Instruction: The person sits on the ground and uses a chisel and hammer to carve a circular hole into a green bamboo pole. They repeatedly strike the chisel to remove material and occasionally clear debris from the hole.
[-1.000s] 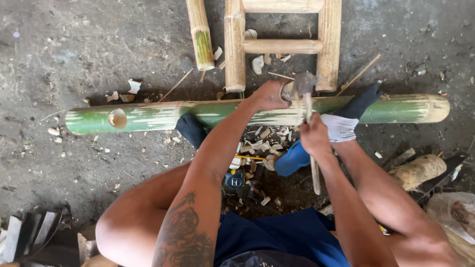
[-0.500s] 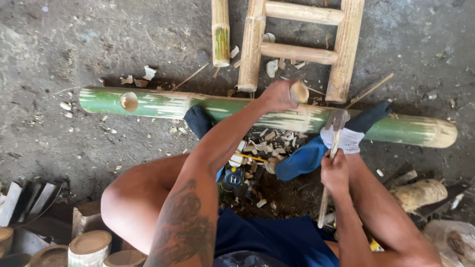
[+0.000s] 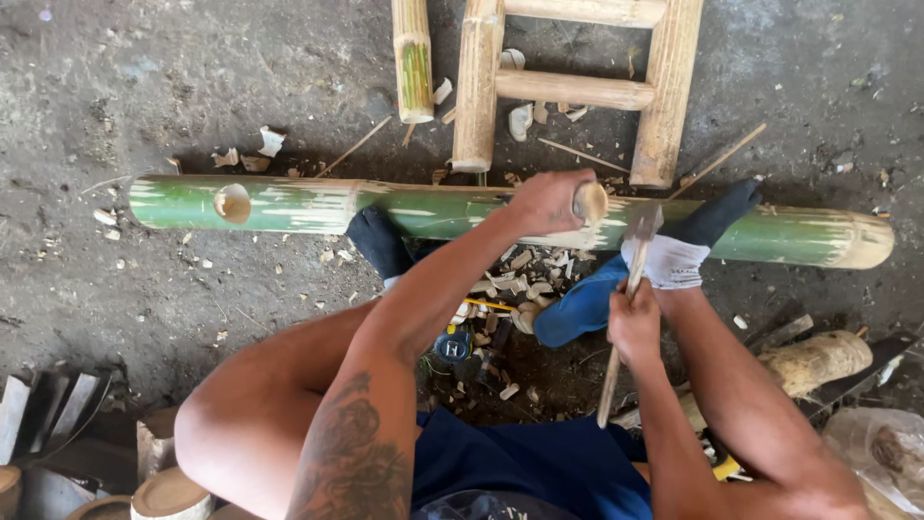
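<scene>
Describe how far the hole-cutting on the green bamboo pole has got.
Done: one round hole is cut through the green bamboo pole. In hand: the left hand steadies a wooden-handled chisel on the pole while the right hand grips a hammer. Left: the second opening is hidden by the hand.

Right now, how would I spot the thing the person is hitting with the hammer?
Find the long green bamboo pole lying across the dirt floor. Near its middle, the left hand grips a short wooden-handled tool standing on the pole. Only its pale round end shows, unlike the hammer with its long thin handle.
</scene>
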